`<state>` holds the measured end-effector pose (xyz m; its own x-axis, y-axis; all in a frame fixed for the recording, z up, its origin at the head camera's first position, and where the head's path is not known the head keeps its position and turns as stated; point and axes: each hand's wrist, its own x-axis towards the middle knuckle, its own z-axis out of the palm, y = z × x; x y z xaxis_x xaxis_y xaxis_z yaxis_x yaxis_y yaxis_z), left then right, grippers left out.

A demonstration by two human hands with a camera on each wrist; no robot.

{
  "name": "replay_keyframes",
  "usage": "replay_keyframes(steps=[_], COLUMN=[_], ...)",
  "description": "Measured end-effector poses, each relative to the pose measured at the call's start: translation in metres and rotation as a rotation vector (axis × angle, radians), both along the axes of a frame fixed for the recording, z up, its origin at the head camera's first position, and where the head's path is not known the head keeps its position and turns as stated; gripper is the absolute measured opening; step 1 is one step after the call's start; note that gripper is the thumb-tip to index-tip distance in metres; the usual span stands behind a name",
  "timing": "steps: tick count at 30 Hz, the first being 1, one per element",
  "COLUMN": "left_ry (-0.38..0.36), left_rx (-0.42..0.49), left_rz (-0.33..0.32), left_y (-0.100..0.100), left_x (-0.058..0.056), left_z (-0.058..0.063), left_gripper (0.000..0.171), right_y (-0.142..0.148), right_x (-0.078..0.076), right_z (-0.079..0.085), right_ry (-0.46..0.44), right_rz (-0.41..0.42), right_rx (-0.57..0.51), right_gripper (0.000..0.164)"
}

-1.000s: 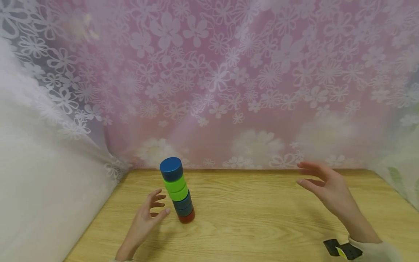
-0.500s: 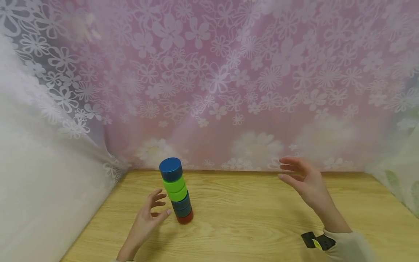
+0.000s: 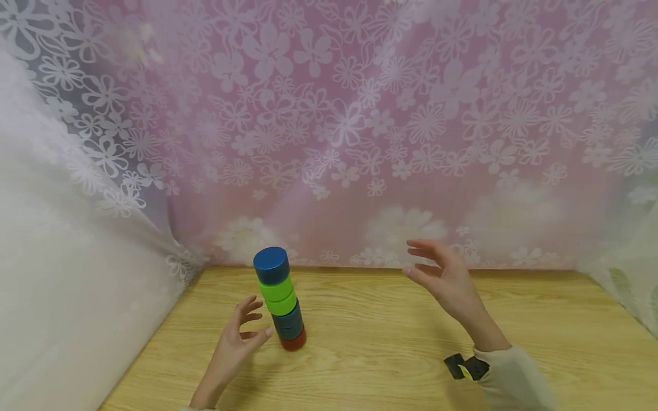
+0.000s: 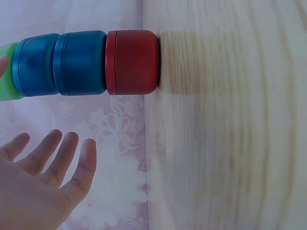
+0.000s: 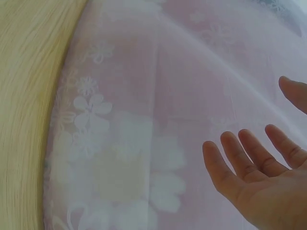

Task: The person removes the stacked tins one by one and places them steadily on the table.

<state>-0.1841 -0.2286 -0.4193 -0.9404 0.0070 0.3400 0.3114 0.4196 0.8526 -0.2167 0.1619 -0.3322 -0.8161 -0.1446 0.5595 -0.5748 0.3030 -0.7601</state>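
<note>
A tower of small round lidded tins stands upright at the left of the table. From the bottom up come a red tin (image 3: 293, 341), two darker blue tins (image 3: 288, 324), two lime green pieces (image 3: 279, 297) and a blue tin (image 3: 271, 266) on top. My left hand (image 3: 232, 345) is just left of the tower, fingers loosely bent and spread, holding nothing. In the left wrist view, that hand (image 4: 53, 179) lies apart from the red tin (image 4: 134, 62). My right hand (image 3: 451, 282) hovers above the table, right of the tower, holding nothing; the right wrist view shows its fingers (image 5: 249, 155) spread.
The wood-grain table (image 3: 370, 342) meets a pink floral curtain (image 3: 329, 171) at its far edge. White curtain fabric (image 3: 77, 274) hangs along the left side. A black strap device (image 3: 465, 367) sits at my right sleeve.
My right hand has moved steadily left toward the tower. The left hand has stayed nearly in place, and the tower stands as before.
</note>
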Motion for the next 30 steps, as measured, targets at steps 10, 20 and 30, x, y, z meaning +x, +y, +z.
replay_keyframes(steps=[10, 20, 30], left_ry=[0.043, 0.019, 0.016], left_rx=[0.006, 0.021, 0.018], left_rz=[-0.017, 0.005, 0.015], left_y=[0.005, 0.007, 0.009], left_x=[-0.004, -0.006, -0.008], left_z=[-0.002, -0.005, -0.004], left_gripper=[0.070, 0.074, 0.077], right_y=[-0.030, -0.066, -0.094], right_x=[-0.010, -0.014, -0.016], right_z=[-0.004, -0.007, -0.005], right_ry=[0.047, -0.043, -0.082], right_rz=[0.053, 0.169, 0.202], right_rx=[-0.061, -0.124, -0.121], right_gripper=[0.044, 0.048, 0.050])
